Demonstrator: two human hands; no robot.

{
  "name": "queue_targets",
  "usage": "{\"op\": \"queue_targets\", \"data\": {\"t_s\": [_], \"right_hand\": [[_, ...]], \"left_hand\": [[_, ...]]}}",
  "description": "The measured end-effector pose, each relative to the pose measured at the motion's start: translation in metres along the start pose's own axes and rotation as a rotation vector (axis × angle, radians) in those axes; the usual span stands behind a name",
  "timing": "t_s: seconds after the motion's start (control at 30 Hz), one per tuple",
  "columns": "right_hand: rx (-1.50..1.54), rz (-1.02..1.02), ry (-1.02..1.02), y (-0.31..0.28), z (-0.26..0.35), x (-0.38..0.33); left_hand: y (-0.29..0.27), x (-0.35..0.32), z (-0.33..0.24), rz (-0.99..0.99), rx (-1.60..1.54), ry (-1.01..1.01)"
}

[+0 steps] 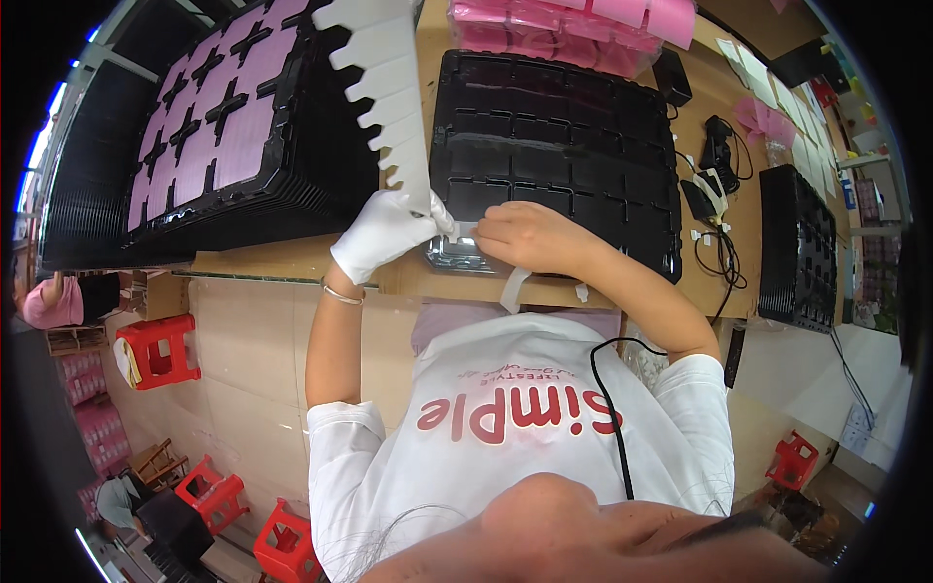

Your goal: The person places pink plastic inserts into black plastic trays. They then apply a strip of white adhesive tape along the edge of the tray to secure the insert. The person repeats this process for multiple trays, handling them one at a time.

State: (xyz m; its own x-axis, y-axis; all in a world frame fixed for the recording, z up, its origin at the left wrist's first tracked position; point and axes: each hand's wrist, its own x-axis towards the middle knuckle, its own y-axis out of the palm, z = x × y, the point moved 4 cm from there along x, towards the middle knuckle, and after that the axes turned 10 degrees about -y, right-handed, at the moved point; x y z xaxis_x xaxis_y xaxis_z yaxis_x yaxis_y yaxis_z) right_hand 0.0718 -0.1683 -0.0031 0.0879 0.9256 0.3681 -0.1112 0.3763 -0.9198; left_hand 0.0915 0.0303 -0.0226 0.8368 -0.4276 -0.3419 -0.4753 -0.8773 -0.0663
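My left hand, in a white glove, is closed on the lower end of a long white strip with a toothed left edge, which stretches up past the top of the picture. Beside it my bare right hand has its fingers bent and pressed together. A small whitish piece shows between the two hands; I cannot tell which fingers grip it. Both hands are over the near left corner of a black plastic tray with shallow compartments. Below the right wrist a short white strip hangs at the table edge.
Left stands a tall stack of black trays, pink sheets in its top. Pink packs lie behind the middle tray. Cables and another black tray stack are at right. Red stools and other people are lower left.
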Motion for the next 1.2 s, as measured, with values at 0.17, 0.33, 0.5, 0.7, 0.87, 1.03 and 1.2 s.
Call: {"op": "queue_targets", "data": {"t_s": [0.17, 0.33, 0.5, 0.7, 0.87, 1.03, 1.2], "right_hand": [[0.089, 0.019, 0.061, 0.007, -0.006, 0.008], [0.186, 0.014, 0.103, 0.004, -0.009, 0.005], [0.190, 0.066, 0.165, -0.002, -0.008, -0.004], [0.317, -0.140, 0.334, 0.002, -0.016, -0.017], [0.461, -0.299, 0.512, 0.002, -0.018, -0.026], [0.133, -0.089, 0.195, 0.006, -0.006, -0.007], [0.079, -0.048, 0.114, 0.009, -0.005, 0.003]], "left_hand": [[0.003, 0.002, -0.005, -0.041, 0.208, 0.015], [-0.002, -0.003, -0.011, -0.030, 0.494, -0.131], [0.004, 0.002, -0.008, -0.022, 0.155, -0.106], [0.023, 0.018, -0.026, -0.077, 0.148, 0.021], [0.027, 0.012, -0.024, -0.187, 0.035, 0.077], [0.001, -0.004, -0.017, -0.064, 0.235, -0.003], [0.005, -0.011, -0.030, 0.012, 0.333, -0.019]]}}
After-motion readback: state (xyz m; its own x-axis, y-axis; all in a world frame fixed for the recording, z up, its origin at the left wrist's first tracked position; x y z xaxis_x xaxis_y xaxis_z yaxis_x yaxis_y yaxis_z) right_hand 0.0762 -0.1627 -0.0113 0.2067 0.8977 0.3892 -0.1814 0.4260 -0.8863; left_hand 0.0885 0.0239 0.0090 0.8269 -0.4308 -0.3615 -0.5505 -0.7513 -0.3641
